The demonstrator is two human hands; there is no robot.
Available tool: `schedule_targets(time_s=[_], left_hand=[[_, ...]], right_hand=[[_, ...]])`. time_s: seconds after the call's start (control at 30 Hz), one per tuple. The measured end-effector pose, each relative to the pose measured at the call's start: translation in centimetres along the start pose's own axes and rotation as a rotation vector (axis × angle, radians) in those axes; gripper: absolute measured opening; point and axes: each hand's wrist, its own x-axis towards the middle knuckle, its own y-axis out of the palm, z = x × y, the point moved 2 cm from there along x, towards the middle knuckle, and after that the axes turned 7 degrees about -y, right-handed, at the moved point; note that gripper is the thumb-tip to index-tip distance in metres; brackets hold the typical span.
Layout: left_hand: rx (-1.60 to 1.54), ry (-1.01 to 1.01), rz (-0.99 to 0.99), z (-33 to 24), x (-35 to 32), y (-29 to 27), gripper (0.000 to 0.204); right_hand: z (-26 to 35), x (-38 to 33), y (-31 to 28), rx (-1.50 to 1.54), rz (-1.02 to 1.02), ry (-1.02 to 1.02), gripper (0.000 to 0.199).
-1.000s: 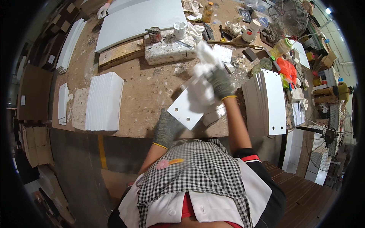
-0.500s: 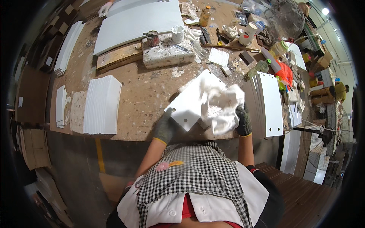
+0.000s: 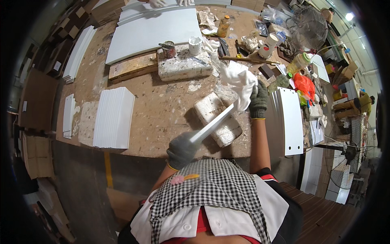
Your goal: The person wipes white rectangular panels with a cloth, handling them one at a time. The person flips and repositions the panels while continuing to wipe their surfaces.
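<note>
My left hand (image 3: 181, 149), in a grey glove, grips the near end of a thin white panel (image 3: 213, 122) held edge-on over the workbench. At the panel's far end my right hand (image 3: 258, 99), also gloved, clutches a crumpled white rag (image 3: 241, 81) against it. Under the panel lies a paint-crusted white block (image 3: 215, 118) on the brown bench (image 3: 158, 110).
A stack of white panels (image 3: 113, 118) lies left on the bench, another panel stack with holes (image 3: 286, 120) to the right. Behind are a large white board (image 3: 154, 32), a paint-spattered block with a tin (image 3: 168, 49) and cup (image 3: 195, 44), bottles and clutter. Another person's gloved hands (image 3: 166, 3) show at the far edge.
The panel, earlier lying flat in front of me under the rag, is now turned on edge. My right hand moved up to its far end with the rag.
</note>
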Motion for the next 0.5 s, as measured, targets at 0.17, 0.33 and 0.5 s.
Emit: schedule_targets(time_s=[0.17, 0.33, 0.5], left_hand=[[-0.623, -0.537, -0.071, 6.9, -1.3, 0.0, 0.033], [-1.036, -0.880, -0.075, 10.6, -1.7, 3.2, 0.037], [-0.839, -0.730, 0.018, 10.2, -1.5, 4.9, 0.039]], right_hand=[[-3.0, -2.6, -1.1, -0.554, 0.878, 0.377, 0.072], [1.0, 1.9, 3.0, -0.589, 0.965, 0.172, 0.050], [5.0, 8.9, 17.7, -0.234, 0.710, -0.236, 0.036]])
